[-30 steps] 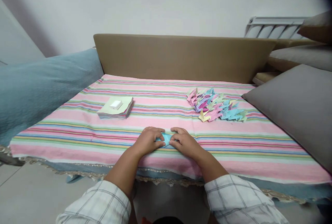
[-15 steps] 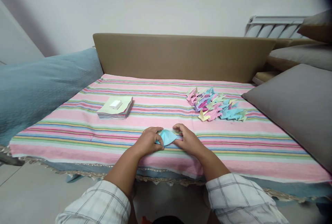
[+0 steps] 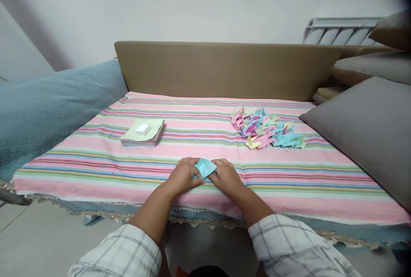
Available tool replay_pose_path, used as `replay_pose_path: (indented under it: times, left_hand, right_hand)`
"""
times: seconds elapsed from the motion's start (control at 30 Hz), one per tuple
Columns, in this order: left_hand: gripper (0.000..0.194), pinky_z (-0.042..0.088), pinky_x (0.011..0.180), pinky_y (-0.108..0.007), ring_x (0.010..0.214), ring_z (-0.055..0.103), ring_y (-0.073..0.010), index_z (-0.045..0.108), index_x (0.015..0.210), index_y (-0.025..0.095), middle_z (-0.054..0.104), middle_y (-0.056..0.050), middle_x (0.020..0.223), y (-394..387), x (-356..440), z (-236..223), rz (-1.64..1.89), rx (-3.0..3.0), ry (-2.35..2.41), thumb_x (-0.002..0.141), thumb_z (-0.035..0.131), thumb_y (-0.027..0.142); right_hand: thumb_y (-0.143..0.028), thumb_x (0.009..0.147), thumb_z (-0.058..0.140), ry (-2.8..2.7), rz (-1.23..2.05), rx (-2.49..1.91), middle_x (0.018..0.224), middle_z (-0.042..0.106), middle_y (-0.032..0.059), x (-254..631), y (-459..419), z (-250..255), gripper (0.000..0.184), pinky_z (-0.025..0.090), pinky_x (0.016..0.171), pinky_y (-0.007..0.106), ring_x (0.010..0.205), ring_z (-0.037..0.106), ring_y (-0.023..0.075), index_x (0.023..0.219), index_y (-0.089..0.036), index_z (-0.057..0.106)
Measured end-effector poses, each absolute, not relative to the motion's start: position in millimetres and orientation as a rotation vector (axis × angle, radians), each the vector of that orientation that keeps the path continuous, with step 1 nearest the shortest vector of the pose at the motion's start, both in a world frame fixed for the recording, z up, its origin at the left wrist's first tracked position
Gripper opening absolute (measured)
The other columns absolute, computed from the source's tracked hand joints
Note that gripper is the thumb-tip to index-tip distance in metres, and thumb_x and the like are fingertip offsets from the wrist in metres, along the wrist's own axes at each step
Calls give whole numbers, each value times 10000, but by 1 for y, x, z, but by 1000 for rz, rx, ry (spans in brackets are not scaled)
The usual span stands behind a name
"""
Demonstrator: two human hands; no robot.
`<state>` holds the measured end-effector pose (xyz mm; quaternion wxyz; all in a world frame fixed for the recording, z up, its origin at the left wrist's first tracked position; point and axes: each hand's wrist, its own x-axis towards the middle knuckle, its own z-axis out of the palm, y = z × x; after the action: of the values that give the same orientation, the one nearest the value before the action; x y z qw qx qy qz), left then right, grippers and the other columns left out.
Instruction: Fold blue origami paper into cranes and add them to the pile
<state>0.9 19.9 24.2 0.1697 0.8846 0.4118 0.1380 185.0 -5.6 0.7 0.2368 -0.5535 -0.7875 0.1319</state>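
Note:
A light blue piece of folded origami paper (image 3: 204,168) is held between my two hands, low over the striped cloth near the front edge. My left hand (image 3: 185,174) pinches its left side, thumb toward me and fingers behind. On the other side, my right hand (image 3: 226,176) has its thumb and fingers closed on the right corner. Parts of the paper are hidden under the fingers. Farther right lies a pile of folded paper cranes (image 3: 263,129) in pink, blue, purple and yellow. To the left sits a stack of square paper (image 3: 133,133) with a small white block (image 3: 143,129) on top.
The striped cloth (image 3: 199,114) covers the seat, with a brown backrest (image 3: 224,69) behind. A blue cushioned armrest (image 3: 61,101) borders the left. Grey cushions (image 3: 362,127) fill the right side. A radiator (image 3: 343,28) stands at the back right.
My right hand has moved left and closed on the right corner of the blue paper, where its fingers were spread before. My left hand keeps its pinch, almost in place.

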Motion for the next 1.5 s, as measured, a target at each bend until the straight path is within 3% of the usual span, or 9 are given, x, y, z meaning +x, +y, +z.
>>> replay_pose_path:
  times: [0.43, 1.2, 1.33, 1.43, 1.5]
  left_hand:
    - [164, 332, 1001, -389, 1155, 471, -264, 735, 779, 252, 534, -47, 1265, 25, -2, 16, 395, 2456, 1211, 621, 748, 294]
    - [131, 317, 1010, -410, 1148, 475, -261, 715, 768, 249, 565, -32, 1214, 27, -2, 16, 436, 2410, 1158, 639, 728, 260]
    - [469, 385, 958, -390, 1132, 498, -256, 625, 980, 214, 542, -71, 1253, 26, -2, 20, 592, 2263, 1161, 543, 791, 251]
    - [812, 413, 931, -379, 1123, 514, -247, 445, 1251, 214, 539, -99, 1265, 25, -3, 23, 640, 2174, 1178, 524, 804, 248]
    - [897, 397, 953, -388, 1141, 505, -251, 371, 1327, 214, 547, -102, 1266, 25, -3, 24, 612, 2198, 1199, 540, 798, 260]
  right_hand:
    - [-345, 796, 578, -2163, 312, -1556, 1033, 629, 21, 182, -5, 0, 200, 336, 794, 311, 953, 498, 207, 950, -238, 645]
    - [-305, 787, 584, -2132, 399, -1546, 1050, 625, 2, 182, -4, 1, 141, 335, 818, 320, 968, 496, 196, 897, -263, 663]
    - [-289, 819, 533, -2164, 361, -1600, 1051, 622, 19, 181, -5, 3, 175, 336, 797, 316, 970, 490, 203, 942, -249, 650]
    - [-277, 821, 523, -2170, 341, -1638, 1037, 624, 43, 180, -5, 4, 192, 339, 789, 318, 961, 492, 211, 966, -226, 638]
    - [-264, 818, 522, -2164, 330, -1638, 1020, 628, 51, 179, -6, 4, 185, 344, 790, 322, 954, 496, 217, 956, -219, 637]
